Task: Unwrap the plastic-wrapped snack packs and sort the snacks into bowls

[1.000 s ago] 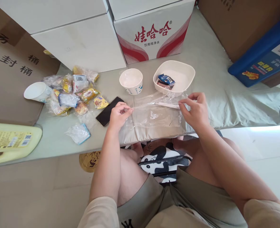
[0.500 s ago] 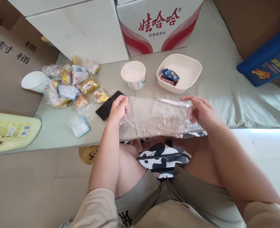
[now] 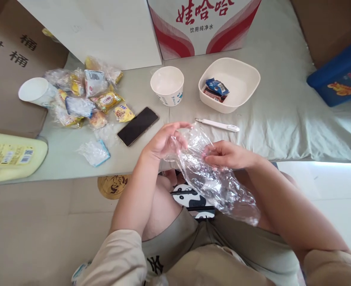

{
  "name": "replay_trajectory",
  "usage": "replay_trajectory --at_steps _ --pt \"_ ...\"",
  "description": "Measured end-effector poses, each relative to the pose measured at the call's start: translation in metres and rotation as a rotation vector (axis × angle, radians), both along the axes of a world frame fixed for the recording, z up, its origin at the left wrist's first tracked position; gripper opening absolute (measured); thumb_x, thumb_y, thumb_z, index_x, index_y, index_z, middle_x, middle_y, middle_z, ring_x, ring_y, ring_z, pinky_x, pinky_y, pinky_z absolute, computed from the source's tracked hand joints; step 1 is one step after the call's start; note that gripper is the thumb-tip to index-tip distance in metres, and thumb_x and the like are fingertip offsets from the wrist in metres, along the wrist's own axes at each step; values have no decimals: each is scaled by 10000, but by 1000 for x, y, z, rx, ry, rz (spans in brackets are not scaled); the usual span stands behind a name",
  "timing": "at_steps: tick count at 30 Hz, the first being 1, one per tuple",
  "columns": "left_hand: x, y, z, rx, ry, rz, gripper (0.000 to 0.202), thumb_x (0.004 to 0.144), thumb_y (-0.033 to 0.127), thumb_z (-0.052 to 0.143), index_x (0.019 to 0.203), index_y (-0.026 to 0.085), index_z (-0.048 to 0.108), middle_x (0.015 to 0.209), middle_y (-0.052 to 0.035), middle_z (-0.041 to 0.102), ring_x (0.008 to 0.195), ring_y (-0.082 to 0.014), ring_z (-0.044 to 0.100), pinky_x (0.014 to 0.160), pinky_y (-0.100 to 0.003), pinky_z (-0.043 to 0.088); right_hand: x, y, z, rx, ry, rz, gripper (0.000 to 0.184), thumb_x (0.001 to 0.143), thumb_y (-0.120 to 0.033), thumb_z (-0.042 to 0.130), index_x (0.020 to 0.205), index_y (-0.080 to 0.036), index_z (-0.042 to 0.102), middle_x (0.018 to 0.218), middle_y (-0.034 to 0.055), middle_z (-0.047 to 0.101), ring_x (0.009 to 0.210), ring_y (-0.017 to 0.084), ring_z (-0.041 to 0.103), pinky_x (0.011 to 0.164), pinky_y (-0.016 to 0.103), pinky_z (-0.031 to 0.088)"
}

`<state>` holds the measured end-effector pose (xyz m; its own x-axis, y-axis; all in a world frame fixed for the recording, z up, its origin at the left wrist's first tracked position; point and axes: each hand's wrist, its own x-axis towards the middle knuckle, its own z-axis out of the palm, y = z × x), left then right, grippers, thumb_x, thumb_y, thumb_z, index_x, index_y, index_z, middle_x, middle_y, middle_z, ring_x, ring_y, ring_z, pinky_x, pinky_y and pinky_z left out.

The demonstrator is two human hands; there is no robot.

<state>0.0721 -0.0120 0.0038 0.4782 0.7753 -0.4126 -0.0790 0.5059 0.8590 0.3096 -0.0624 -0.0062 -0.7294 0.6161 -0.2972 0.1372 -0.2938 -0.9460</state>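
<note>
A clear plastic bag hangs crumpled between my hands, its loose end drooping over my lap. My left hand has its fingers curled round one end of the film. Thumb and fingers of my right hand pinch the bag near its upper part. Just beyond them, a white utility knife lies on the cloth-covered surface. A dark phone rests to the left of my left hand.
Behind stand a white paper bowl and a cream tray holding small blue and brown packets. Wrapped snacks pile up at left beside a tipped paper cup. Boxes line the back; a yellow jug is far left.
My hands have come closer together. The bag, stretched flat between them before, now bunches up and hangs down toward my lap. The knife behind it shows fully.
</note>
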Motion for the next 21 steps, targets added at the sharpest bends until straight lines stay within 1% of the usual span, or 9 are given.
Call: replay_trajectory --at_steps 3,5,8,10,11,13,15,18,21 --pt "-1 0 1 80 -58 316 586 865 695 555 1131 185 668 735 -66 685 690 -240 710 502 -290 510 -2 -1 1 27 52 -204 239 872 -440 664 833 -222 572 478 -84 559 376 77 453 379 217 363" --pt "4 0 -3 134 -63 406 586 875 709 536 1141 199 650 864 -84 701 869 -271 726 583 -309 545 -6 -1 0 80 38 -378 253 872 -453 662 820 -231 552 458 -85 546 382 84 462 394 225 372" --pt "16 -2 -14 119 -68 281 574 792 673 684 1131 213 632 941 -86 703 910 -265 718 622 -313 549 -13 2 -3 162 -41 -543 272 878 -452 648 774 -229 532 457 -66 561 401 88 484 421 232 386" --pt "21 0 -21 81 -78 194 610 692 549 832 1164 236 603 921 -59 700 818 -224 709 612 -297 535 -16 3 -6 170 -102 -574 275 870 -465 645 786 -228 533 448 -65 555 388 88 467 409 230 360" --pt "22 1 -24 75 -87 194 642 647 461 882 1176 249 587 899 -38 695 765 -194 695 604 -280 523 -16 4 -7 168 -137 -577 274 861 -472 650 803 -228 540 439 -70 543 374 86 446 396 226 334" --pt "19 6 -25 105 -112 291 668 604 303 908 1176 272 566 856 8 677 679 -129 650 586 -240 492 -16 3 -8 168 -212 -568 269 845 -474 654 825 -225 555 425 -77 518 354 81 405 376 218 284" --pt "12 11 -24 156 -134 434 617 625 231 877 1157 285 569 839 36 664 635 -86 609 576 -213 471 -15 2 -9 177 -262 -557 257 839 -465 648 822 -222 564 414 -79 496 350 83 390 370 217 272" --pt "6 14 -21 172 -175 567 448 730 278 809 1125 268 599 891 20 682 686 -84 629 608 -204 489 -15 1 -10 181 -273 -573 246 830 -453 647 830 -220 567 420 -74 503 358 92 407 379 219 301" --pt "9 9 -22 63 -244 501 325 822 423 724 1042 200 640 970 -43 717 860 -135 696 708 -225 541 -17 2 -9 183 -262 -612 255 828 -454 651 846 -214 564 448 -67 525 365 88 409 383 217 298"
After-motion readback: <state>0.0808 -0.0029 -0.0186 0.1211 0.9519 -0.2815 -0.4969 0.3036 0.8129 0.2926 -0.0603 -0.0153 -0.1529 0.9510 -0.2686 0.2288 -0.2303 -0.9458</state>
